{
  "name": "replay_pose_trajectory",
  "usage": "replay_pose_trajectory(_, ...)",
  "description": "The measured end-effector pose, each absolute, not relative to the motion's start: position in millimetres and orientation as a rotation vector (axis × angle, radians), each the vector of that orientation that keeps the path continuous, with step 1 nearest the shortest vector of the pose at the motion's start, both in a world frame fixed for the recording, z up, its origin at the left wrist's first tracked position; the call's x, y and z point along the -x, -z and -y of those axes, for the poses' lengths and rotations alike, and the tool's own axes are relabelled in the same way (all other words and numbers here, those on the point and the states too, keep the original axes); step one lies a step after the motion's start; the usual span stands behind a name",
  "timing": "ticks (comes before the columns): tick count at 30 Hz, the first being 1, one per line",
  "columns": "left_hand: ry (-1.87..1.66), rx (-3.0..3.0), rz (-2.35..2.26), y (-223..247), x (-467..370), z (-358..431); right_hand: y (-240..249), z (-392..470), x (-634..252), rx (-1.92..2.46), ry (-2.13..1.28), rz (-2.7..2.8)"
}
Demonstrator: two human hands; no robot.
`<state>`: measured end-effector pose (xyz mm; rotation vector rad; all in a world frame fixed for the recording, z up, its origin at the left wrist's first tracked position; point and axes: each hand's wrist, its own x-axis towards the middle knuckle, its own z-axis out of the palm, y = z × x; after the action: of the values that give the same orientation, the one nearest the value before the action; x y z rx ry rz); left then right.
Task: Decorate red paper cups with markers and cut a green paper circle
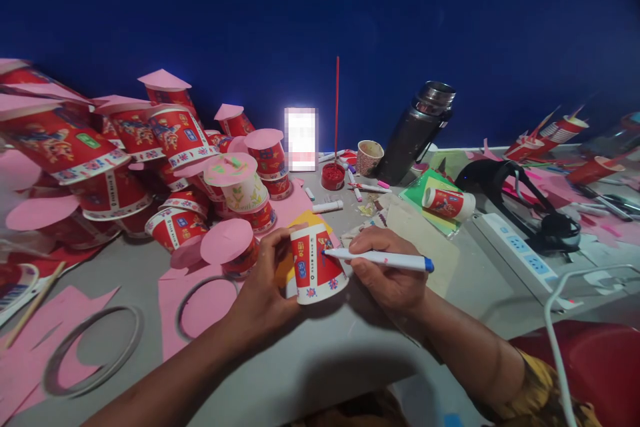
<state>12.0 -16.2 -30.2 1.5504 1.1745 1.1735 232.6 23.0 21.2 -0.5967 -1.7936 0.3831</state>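
My left hand [270, 280] is wrapped round a red and white paper cup [320, 280], which is tilted a little with its wide white rim downward. Between the fingers of my right hand [387, 267] is a white marker pen [400, 259] with a blue end. Its tip meets the printed side of the cup, or sits just in front of it. Pink paper [295, 203] and a piece of orange-yellow paper [307, 220] lie behind the cup.
Many red paper cups with pink paper tops [183, 133] are piled at the left. Grey rings [133, 340] lie on pink paper at the front left. Behind stand a black flask [415, 137] and a red pot [333, 177]. A power strip [520, 253] and white cable [550, 333] are at the right.
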Motion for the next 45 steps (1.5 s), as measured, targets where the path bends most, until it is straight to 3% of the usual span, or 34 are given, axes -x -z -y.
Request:
replay_pose_trajectory(10, -1.194, -1.604, -1.231, 32, -12, 18, -14, -21, -232, 0.731, -0.441, 1.671)
replay_pose_trajectory(45, -1.148, -1.554, -1.249, 21, -13, 15, -26, -20, -236, 0.578, -0.54, 1.763)
